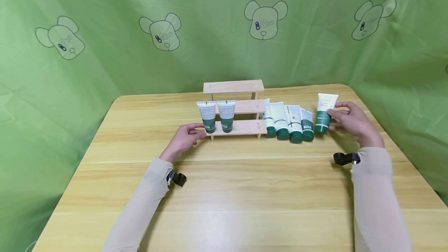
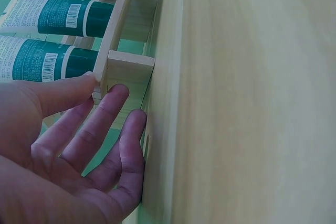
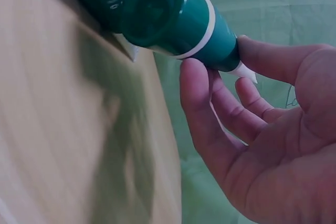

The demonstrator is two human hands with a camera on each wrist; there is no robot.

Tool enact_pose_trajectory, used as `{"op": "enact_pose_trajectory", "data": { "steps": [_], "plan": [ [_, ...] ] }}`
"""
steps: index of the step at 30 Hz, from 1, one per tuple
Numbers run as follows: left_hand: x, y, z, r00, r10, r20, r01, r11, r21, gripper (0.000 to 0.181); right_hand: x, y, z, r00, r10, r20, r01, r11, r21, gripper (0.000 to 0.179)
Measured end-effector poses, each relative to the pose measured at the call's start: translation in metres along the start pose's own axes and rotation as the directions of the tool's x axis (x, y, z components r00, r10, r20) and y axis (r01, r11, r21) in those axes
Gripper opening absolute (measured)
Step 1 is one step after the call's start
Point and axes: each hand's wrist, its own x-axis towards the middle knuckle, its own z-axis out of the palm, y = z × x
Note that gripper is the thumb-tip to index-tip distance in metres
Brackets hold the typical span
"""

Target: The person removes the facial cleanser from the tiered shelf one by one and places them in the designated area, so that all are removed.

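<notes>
**One held, two upright, four alongside**

Green cloth (image 1: 210, 57) printed with bear heads backs the scene, and before it spreads the wooden surface (image 1: 262, 189). Near its far edge stands the three-tier stand (image 1: 245, 127), a light wooden piece that a careless bump could probably shift.

The left hand (image 1: 182, 140) pinches the left end of the lowest tier with the thumb and a finger. That is a sound brace; light pressure should do, with the fingers kept off the two upright tubes (image 1: 226, 116), which rest on their caps at that end of the tier.

The right hand (image 1: 353, 121) holds one tube (image 1: 323, 114) by its body, thumb opposite fingers, to the right of the four grouped tubes (image 1: 295, 121) that appear to lie beside the stand. It seems clear of the surface, cap downward. Moving it well calls for a gentle squeeze, since the body is likely soft, and a path above its neighbours.

Smallest, and most decisive, is the green cap (image 3: 155, 11): its flat end should meet any support squarely before the fingers loosen.
</notes>
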Motion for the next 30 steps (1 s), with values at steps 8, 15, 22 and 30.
{"op": "enact_pose_trajectory", "data": {
  "steps": [8,15,22,30],
  "plan": [
    [0.0,0.0,0.0,1.0,0.001,0.001,-0.001,1.0,-0.01,0.043,0.006,0.011,0.003,0.999,0.028,0.047,-0.028,1.0,0.0,0.048],
    [0.0,-0.001,0.0,1.0,-0.007,0.0,0.007,1.0,-0.006,0.043,0.009,0.017,0.003,0.995,0.059,0.081,-0.06,0.998,0.012,0.065],
    [0.0,0.0,0.0,1.0,-0.002,0.0,0.002,1.0,-0.004,0.043,0.01,0.019,0.004,0.99,0.1,0.104,-0.098,0.995,-0.031,0.071],
    [-0.002,0.001,-0.001,1.0,0.004,0.005,-0.004,1.0,-0.013,0.044,0.012,0.025,0.004,0.986,0.121,0.116,-0.113,0.991,-0.075,0.072]
  ]
}}
